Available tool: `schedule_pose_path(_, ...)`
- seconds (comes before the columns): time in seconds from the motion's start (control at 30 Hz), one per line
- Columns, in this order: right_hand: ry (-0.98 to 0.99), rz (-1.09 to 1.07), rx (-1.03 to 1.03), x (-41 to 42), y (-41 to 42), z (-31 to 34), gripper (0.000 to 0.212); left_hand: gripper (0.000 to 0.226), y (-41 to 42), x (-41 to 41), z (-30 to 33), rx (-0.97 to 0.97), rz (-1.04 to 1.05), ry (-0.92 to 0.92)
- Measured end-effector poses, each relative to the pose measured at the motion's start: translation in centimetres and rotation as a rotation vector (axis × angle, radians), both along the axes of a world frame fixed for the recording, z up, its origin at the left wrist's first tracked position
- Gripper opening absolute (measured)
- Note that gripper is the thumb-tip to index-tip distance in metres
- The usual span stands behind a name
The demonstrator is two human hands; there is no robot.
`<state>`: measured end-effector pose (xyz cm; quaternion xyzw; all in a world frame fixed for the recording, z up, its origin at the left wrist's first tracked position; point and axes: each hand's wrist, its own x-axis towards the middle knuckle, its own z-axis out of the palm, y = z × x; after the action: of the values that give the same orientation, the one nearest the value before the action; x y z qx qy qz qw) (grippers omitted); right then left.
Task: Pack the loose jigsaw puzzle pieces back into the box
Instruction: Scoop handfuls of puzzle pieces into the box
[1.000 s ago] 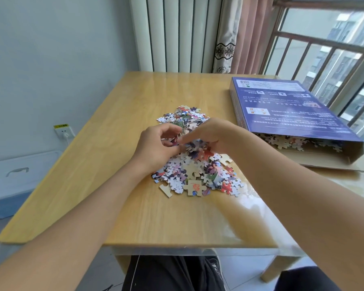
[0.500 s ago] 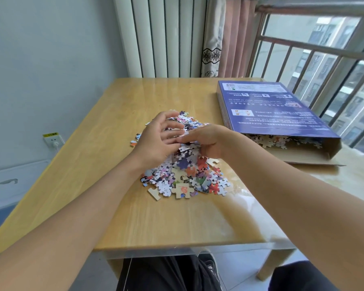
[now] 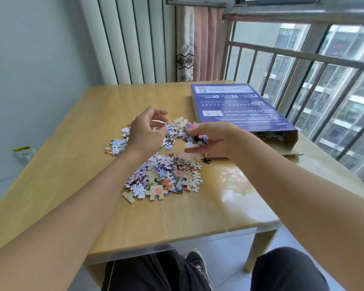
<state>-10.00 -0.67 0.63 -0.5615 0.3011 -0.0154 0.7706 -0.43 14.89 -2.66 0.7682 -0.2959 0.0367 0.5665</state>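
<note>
Head view, the only one. A blue box (image 3: 237, 108) is seen lying flat on the wooden table (image 3: 72, 169), its long axis running away from the person, with its open end (image 3: 280, 138) facing the near side; some pieces are visible already inside that mouth. A large pile of loose pieces (image 3: 166, 175) is left on the table just to the near-left of the box mouth, and a smaller scatter (image 3: 122, 141) is spread further left of the box. One dark single piece (image 3: 206, 161) lies just beside the box's near corner.

The right hand (image 3: 214, 139) is held just left of the box mouth, above the table, with a small clutch of pieces (image 3: 198, 139) pinched between thumb and curled fingers. The left hand (image 3: 147, 133) is held further left of the box, over the scatter, fingers loosely curled; whether anything is pinched in it cannot be told, some blur there.

Key relation: the box mouth lies to the right of the right hand's grip and close by, and the right hand is clearly the nearer one. A short rightward carry into the opening is judged to be what comes next. Most pieces are still out; the task is judged far from done.
</note>
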Motion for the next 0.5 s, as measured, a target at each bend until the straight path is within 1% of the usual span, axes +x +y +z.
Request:
schedule_pose_path(0.1,0.034,0.011,-0.012,-2.6,-2.1,0.2,0.034,0.03,-2.6,-0.7,-0.2,0.17,-0.042,-0.138)
schedule_pose_path(0.2,0.076,-0.021,-0.002,-5.5,-5.5,-0.4,0.042,0.035,-5.6,-1.6,-0.3,0.322,-0.13,-0.302)
schedule_pose_path(0.27,0.153,-0.046,-0.05,-7.1,-7.7,-0.7,0.045,0.031,-7.7,-2.4,-0.3,0.411,-0.176,-0.42)
schedule_pose_path(0.37,0.221,-0.11,-0.124,-8.3,-9.6,-0.7,0.037,0.019,-9.5,-3.2,-0.6,0.498,-0.24,-0.474)
schedule_pose_path(0.43,0.205,-0.166,-0.107,-8.2,-9.9,-0.6,0.029,0.013,-10.2,-3.4,-1.1,0.563,-0.263,-0.493)
schedule_pose_path(0.5,0.145,-0.204,-0.074,-7.7,-9.9,-0.5,0.022,0.005,-10.5,-3.5,-1.4,0.592,-0.245,-0.517)
